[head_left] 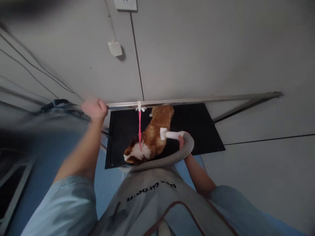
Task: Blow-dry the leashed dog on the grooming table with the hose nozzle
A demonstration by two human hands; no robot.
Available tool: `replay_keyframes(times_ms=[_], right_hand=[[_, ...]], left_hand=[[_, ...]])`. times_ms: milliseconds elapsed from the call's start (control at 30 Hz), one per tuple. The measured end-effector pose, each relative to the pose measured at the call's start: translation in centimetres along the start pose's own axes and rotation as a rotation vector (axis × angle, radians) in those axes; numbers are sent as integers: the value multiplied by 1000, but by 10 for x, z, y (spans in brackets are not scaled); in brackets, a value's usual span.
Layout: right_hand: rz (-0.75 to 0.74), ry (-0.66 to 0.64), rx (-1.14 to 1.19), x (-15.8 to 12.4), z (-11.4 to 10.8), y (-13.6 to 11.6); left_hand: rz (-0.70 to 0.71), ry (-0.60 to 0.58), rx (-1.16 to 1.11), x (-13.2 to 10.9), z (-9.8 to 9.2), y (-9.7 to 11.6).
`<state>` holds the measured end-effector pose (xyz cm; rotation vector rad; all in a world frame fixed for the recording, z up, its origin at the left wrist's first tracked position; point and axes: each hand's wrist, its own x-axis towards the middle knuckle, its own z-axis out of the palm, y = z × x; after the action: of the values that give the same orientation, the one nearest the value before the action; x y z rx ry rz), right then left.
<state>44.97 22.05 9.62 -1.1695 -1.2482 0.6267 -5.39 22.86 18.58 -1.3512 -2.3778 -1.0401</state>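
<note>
A brown and white dog [157, 131] stands on a black grooming table [194, 127], its head toward the front left. A pink loop leash [139, 126] runs from its neck up to a metal bar [172, 102]. My right hand [181, 142] is closed around the dryer hose [172, 159] where it meets the white nozzle [169, 134]. The nozzle's wide tip is at the dog's side. My left hand [95, 108], partly blurred, makes a fist in front of the bar's left part. What it holds, if anything, is hidden.
Dark items [57, 104] hang at the bar's left end, blurred. Cables [36, 64] run along the grey wall [221, 49], where a white plug [115, 48] hangs below a socket [126, 4]. A metal frame [14, 186] stands at the lower left.
</note>
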Motion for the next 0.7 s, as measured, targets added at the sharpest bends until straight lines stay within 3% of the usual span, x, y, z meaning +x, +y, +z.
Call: replay_keyframes(times_ms=[100,200,267,367,400,467,567,700], right_hand=[[-102,-118,-108,30,39,-17],[-208,-223,-216,39,71,-35],[-271,-422,-270,34,84,-47],[-415,-904,-381,33,99,-64],[-474,-1011,-430,39,105,-71],[-564,-1063,-567,55,119,-82],[-605,-984,-742,62,138,-87],[-735,-1334,-586,20,143,-74]], left_hand=[[9,-2,23,0,3,-4],[22,22,-2,0,6,-6],[28,34,-20,0,7,-7],[18,42,-68,2,9,-8],[14,47,-93,2,10,-9],[13,68,-137,4,12,-11],[31,90,-156,6,14,-15],[56,94,-193,5,15,-16]])
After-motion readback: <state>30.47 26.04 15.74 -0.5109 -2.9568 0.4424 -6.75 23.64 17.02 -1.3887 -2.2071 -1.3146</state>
